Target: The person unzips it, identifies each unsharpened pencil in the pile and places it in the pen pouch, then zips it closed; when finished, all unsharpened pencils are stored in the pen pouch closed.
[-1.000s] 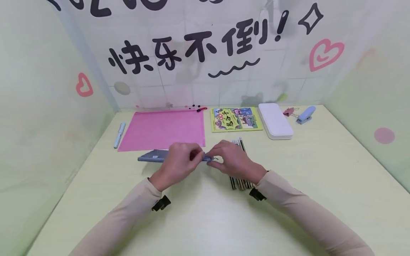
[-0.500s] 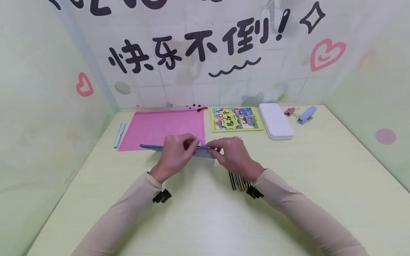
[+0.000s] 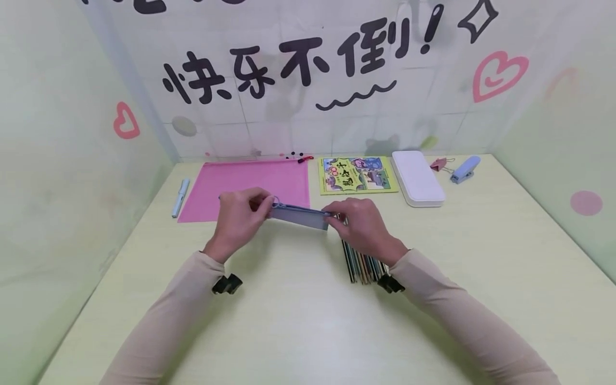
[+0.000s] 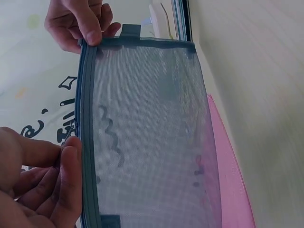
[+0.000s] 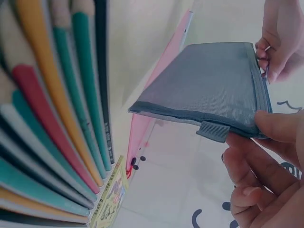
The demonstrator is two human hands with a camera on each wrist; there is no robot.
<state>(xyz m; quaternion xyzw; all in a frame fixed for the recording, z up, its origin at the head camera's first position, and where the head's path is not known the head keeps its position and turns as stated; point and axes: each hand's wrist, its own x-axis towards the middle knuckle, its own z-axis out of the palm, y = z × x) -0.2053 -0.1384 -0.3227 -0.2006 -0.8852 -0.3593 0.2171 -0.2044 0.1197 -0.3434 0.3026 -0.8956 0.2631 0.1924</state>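
A blue-grey mesh zipper pouch (image 3: 300,217) hangs between both hands, above the table in the head view. My left hand (image 3: 242,216) pinches the zipper pull along its top edge, where a small ring (image 3: 276,201) shows. With thumb and fingers, my right hand (image 3: 361,227) pinches the corner at the zipper's other end. The mesh (image 4: 147,118) is see-through and spread flat in the left wrist view. A fabric tab (image 5: 213,131) sticks out of the pouch's short side, near the right thumb. Below the right hand lies a row of pencils (image 3: 358,262), partly hidden by it.
A pink zip folder (image 3: 260,179) lies at the back left, with a light blue pen (image 3: 180,198) beside it. Further right are a yellow comic-style book (image 3: 358,176), a white case (image 3: 417,178), a pink binder clip (image 3: 438,164) and a blue stapler (image 3: 465,169).
My left hand has moved left, away from the right hand, along the zipper edge. The pouch has been raised and tilted, so more of its side shows between the hands.
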